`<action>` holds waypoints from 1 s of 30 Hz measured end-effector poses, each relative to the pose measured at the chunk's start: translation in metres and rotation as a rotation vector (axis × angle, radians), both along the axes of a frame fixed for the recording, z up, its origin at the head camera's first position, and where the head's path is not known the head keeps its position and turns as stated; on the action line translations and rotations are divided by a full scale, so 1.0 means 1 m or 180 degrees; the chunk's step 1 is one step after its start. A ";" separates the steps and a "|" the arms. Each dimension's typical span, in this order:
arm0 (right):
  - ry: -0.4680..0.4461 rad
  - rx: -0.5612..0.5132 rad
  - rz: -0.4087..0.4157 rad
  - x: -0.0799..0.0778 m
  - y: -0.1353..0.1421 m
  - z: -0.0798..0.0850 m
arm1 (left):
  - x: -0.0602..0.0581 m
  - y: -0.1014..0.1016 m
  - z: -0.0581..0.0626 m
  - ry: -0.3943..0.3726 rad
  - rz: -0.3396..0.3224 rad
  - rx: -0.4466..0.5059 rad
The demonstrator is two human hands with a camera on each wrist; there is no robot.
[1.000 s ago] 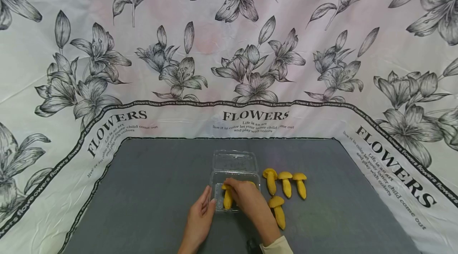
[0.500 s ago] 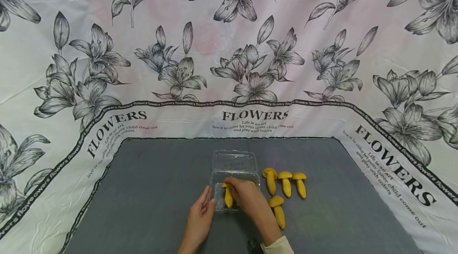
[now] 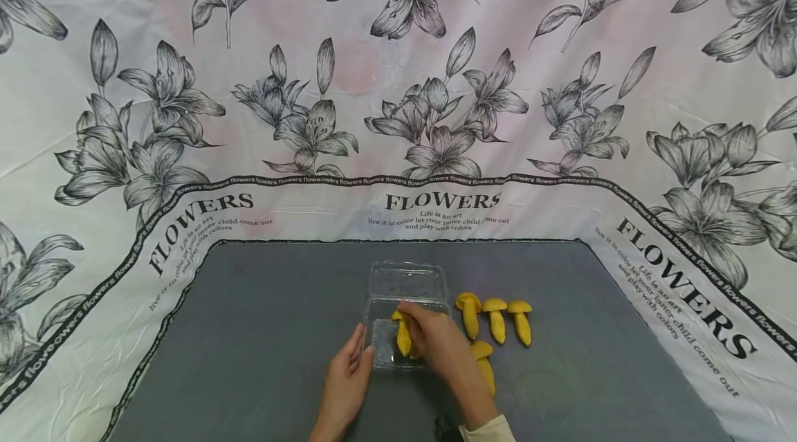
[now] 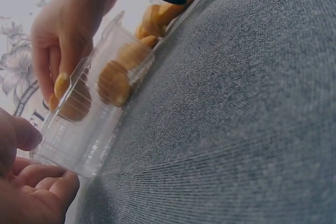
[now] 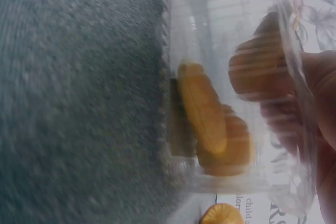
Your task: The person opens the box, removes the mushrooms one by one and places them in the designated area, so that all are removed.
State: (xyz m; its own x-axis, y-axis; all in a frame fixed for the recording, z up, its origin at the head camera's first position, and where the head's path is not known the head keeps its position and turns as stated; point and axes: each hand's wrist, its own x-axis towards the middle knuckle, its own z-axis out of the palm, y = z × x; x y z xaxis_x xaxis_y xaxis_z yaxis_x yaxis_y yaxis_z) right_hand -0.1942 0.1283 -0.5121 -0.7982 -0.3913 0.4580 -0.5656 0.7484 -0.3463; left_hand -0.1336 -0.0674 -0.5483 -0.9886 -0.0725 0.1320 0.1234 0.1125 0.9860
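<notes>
My right hand (image 3: 438, 342) holds a yellow toy-like mushroom (image 3: 403, 338) by its cap, inside a clear plastic clamshell box (image 3: 382, 348). In the right wrist view the held mushroom (image 5: 257, 69) shows through the box wall, above another yellow mushroom (image 5: 202, 111) lying on the box floor. My left hand (image 3: 347, 380) pinches the box's left side between thumb and fingers, as the left wrist view shows at the box's corner (image 4: 86, 166). The box lid (image 3: 407, 281) stands opened at the back.
Right of the box, several yellow mushrooms lie on the grey tabletop (image 3: 261, 338), such as one at the row's right end (image 3: 523, 324). One nearer mushroom (image 3: 484, 366) is partly behind my right forearm. A flower-printed cloth (image 3: 311, 214) surrounds the table.
My right hand and the mushroom it holds have shifted slightly right within the box. My left hand stays at the box's side.
</notes>
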 end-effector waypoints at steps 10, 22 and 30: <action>0.0055 -0.0141 -0.0067 0.006 0.012 0.006 | 0.002 0.000 0.000 0.0132 0.0022 0.0069; 0.0187 -0.0422 -0.0117 0.012 0.030 0.008 | 0.002 0.000 0.000 0.0167 -0.0006 0.0052; 0.0155 -0.0413 -0.0351 0.016 0.046 0.013 | 0.002 0.000 -0.001 0.0150 0.0025 0.0069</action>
State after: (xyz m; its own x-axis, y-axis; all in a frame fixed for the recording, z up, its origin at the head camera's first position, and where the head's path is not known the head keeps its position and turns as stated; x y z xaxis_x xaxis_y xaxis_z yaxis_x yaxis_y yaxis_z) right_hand -0.1779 0.1742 -0.4988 -0.8087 -0.2378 0.5380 -0.5010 0.7577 -0.4182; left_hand -0.1311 -0.0675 -0.5492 -0.9807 -0.0835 0.1768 0.1690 0.0923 0.9813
